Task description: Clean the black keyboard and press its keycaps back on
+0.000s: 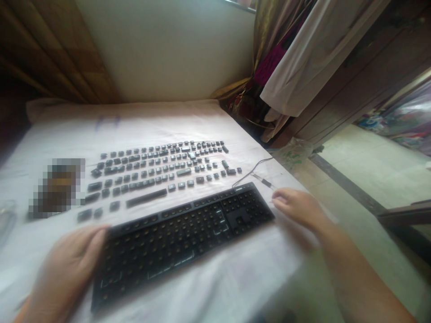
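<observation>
A black keyboard [188,235] with its keycaps off lies tilted across the white cloth, rows of small key stems showing. My left hand [69,264] grips its left end, thumb over the top edge. Beyond the right end, my right hand [292,204] is closed, its fingertips around the end of a thin tool with two wire-like prongs and a dark middle [266,182]; blur hides its exact kind. Loose black keycaps [144,183] lie in rows behind the keyboard, among them a long space bar [146,198].
The cloth-covered table [161,123] has its right edge close to my right hand. A thin cable [249,172] runs from the keyboard's back. At left lies a pixelated object [59,188]. A plastic bag [294,152] and hanging cloth [296,76] are beyond the right edge.
</observation>
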{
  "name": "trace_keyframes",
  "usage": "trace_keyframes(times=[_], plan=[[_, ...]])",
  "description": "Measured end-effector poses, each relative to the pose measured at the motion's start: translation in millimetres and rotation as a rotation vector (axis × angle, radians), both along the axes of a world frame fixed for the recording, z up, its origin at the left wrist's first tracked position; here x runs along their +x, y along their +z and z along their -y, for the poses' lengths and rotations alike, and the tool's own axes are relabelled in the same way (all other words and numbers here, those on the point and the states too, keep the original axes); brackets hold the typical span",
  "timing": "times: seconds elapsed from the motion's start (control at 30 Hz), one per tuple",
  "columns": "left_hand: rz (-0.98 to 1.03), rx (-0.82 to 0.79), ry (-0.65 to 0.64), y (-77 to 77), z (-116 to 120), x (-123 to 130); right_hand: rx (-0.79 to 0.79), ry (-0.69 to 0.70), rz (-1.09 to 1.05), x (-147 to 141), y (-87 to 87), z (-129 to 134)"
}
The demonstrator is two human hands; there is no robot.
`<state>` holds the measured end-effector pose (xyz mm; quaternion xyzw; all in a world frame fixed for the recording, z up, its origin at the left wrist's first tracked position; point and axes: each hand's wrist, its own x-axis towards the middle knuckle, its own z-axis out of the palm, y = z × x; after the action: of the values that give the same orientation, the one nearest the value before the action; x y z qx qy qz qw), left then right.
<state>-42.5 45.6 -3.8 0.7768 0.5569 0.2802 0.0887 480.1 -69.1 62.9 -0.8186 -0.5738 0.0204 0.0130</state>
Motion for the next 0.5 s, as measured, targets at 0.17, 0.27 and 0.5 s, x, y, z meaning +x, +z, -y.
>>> trace_keyframes(times=[0.17,0.27,0.5], plan=[[-0.084,0.085,0.012,-7.6,4.6,-4.7,0.065,0.038,-0.192,-15.1,11.9,11.9],[-0.152,0.131,0.028,-12.6,4.4,-7.0,0.015,0.162,-0.404,-41.1,10.3,13.8],[-0.383,0.199,0.084,-5.4,8.6,-0.5,-0.056,0.217,-0.329,-55.5,-3.9,8.3]])
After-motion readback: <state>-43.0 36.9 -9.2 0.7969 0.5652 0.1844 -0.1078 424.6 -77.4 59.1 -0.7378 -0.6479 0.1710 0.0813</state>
